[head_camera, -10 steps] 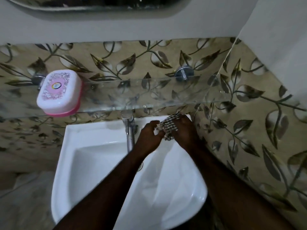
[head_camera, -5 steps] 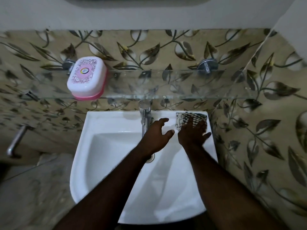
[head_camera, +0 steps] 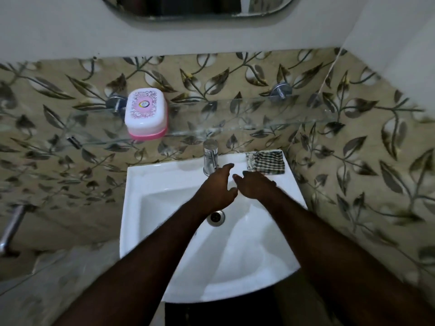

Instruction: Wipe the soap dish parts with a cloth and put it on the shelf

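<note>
Leaf-pattern tiled wall fills most of the view, w/ plain white wall above it and the lower edge of a mirror at top. White sink sits below centre, basin open toward the viewer, drain near its middle. Glass shelf runs across the tiles above the sink, held by metal brackets left & right. Two bare forearms reach in from the bottom edge over the basin. Left hand hovers over the basin just in front of the tap, fingers spread wide, holding nothing. Right hand is just beside it, palm down, fingers loosely apart, also empty; its fingertips are near the cloth but whether they touch it I can't tell. Soap dish, white lid w/ pink print on a pink base, lid on, stands on the shelf toward its left end, next to the left bracket. Checked cloth lies folded on the sink's back right corner, right of the tap. Chrome tap stands upright at the back rim, centre. A metal bar shows at the left edge, blurred.
</note>
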`<move>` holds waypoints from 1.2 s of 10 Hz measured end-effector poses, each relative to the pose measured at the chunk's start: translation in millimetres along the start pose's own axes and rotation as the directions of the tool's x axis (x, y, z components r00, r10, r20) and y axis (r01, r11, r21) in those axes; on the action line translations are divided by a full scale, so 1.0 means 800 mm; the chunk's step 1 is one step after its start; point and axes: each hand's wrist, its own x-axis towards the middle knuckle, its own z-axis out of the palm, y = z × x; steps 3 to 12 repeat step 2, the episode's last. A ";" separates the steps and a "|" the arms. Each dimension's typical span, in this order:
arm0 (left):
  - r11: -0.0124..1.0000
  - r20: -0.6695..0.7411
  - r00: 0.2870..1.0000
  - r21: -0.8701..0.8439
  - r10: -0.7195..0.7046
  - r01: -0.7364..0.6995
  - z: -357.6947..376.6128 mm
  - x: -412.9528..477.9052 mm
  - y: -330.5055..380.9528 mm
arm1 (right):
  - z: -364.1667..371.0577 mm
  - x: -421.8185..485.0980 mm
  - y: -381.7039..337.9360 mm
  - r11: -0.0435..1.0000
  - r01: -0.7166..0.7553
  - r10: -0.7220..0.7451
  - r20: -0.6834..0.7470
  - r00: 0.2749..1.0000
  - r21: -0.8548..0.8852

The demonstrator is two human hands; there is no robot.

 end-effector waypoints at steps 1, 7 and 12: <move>0.996 0.071 0.996 0.057 0.058 -0.063 -0.028 -0.015 -0.005 | -0.020 -0.047 -0.036 0.993 0.116 -0.116 -0.027 0.993 -0.016; 0.985 0.010 0.987 0.070 0.160 -0.160 -0.071 -0.021 0.009 | -0.060 -0.087 -0.075 0.984 0.178 -0.175 -0.141 0.975 0.014; 0.985 0.010 0.987 0.070 0.160 -0.160 -0.071 -0.021 0.009 | -0.060 -0.087 -0.075 0.984 0.178 -0.175 -0.141 0.975 0.014</move>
